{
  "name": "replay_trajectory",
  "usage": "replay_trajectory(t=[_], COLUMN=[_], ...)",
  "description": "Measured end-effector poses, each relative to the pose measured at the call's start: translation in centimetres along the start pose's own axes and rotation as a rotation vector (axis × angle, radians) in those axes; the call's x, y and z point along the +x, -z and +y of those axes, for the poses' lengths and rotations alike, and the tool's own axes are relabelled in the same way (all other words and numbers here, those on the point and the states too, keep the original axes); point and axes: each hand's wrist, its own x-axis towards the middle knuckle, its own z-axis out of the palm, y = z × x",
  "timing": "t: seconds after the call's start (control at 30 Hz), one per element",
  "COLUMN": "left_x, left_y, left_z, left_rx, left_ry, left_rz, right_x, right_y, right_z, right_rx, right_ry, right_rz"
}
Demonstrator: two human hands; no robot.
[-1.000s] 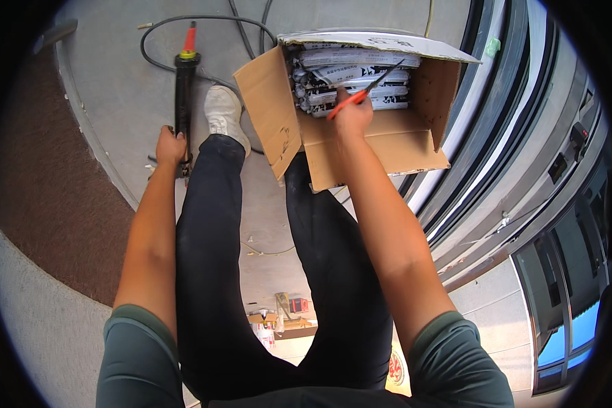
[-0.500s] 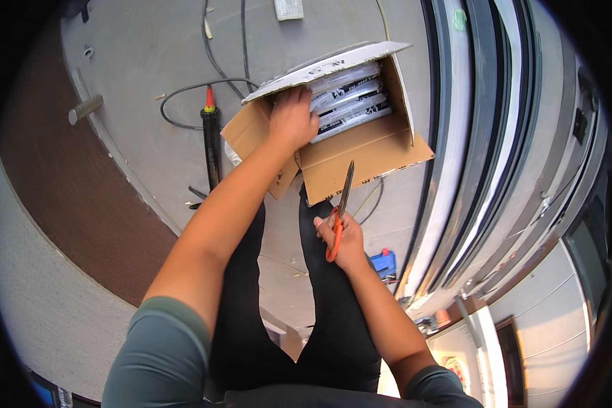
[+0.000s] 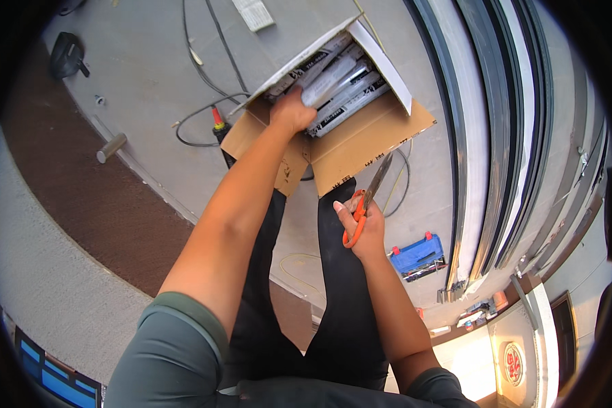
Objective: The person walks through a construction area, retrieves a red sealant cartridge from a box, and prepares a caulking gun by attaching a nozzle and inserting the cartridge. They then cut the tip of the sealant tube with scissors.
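An open cardboard box stands before me, packed with several white sealant tubes that carry dark print. My left hand reaches in at the box's left side, its fingers closed around the near end of one tube, which tilts up over the others. Part of the fingers is hidden behind the tube. Just outside the near flap, my right hand grips a pair of scissors by the orange handles, blades pointing up and away.
A black caulking gun with a red and yellow tip lies left of the box, beside a dark cable. Long metal profiles run along the right. A blue tool case sits beyond my right forearm. A metal post is at left.
My left hand has taken hold of a tube and tilted it up from the rest. The scissors in my right hand have turned slightly to the right. The whole view has shifted.
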Motion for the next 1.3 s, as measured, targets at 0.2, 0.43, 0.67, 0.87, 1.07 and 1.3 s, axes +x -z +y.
replay_trajectory(t=[0.2,0.43,0.67,0.87,1.07,1.3], left_x=[-20.1,-44.6,-62.4,-66.7,-66.1,-68.8], left_y=[11.2,30.6,44.8,47.3,42.7,38.5], left_z=[-3.9,-2.3,1.6,-0.2,-3.9,-2.4], left_rx=[-0.368,-0.710,-0.744,-0.724,-0.685,-0.556], left_ry=[-0.105,-0.363,-0.654,-0.741,-0.646,-0.477], left_rz=[-0.270,-0.349,-0.147,0.008,0.250,0.425], right_x=[-6.3,-18.1,-23.2,-24.7,-27.9,-34.8], right_y=[-0.4,4.6,4.6,-0.9,-5.8,-6.8], right_z=[-3.2,-13.2,-22.8,-30.0,-33.4,-38.1], right_rx=[-0.069,0.100,-0.107,-0.383,-0.579,-0.737], right_ry=[0.206,0.064,0.303,0.558,0.742,0.972], right_rz=[0.081,-0.162,-0.201,-0.296,-0.389,-0.585])
